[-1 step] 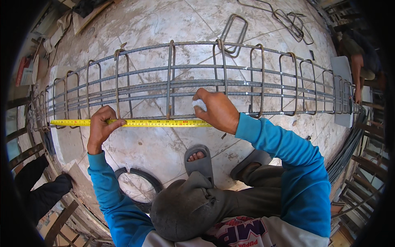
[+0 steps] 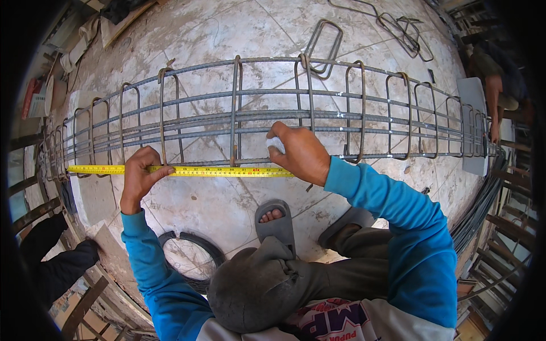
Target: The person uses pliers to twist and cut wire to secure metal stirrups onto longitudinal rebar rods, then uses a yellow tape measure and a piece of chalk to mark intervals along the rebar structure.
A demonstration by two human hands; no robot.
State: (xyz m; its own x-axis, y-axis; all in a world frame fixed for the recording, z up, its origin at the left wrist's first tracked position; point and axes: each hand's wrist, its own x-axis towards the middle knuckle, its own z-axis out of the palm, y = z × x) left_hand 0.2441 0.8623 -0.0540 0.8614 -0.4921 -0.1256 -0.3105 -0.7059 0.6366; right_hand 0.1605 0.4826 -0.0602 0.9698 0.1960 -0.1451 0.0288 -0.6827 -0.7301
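1. Head view: we judge measuring to be in hand. The flat yellow measuring tape [image 2: 227, 171] lies just beside the near bar of the grey steel-bar cage [image 2: 232, 113].
2. Left hand [image 2: 138, 172] pinches the tape; right hand [image 2: 301, 150], fingers curled, grips a small white piece [image 2: 275, 144]. Whether it also holds tape, we cannot tell.
3. Next move, we judge, calls for keeping tape straight.
4. We count: one tape, one cage, one white piece, one black ring-shaped coil [image 2: 211, 250], two grey sandals [image 2: 278, 227].

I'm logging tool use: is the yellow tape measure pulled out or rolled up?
Pulled out: the yellow tape measure stretches lengthwise along the rebar cage, from beyond the left hand to the right hand.
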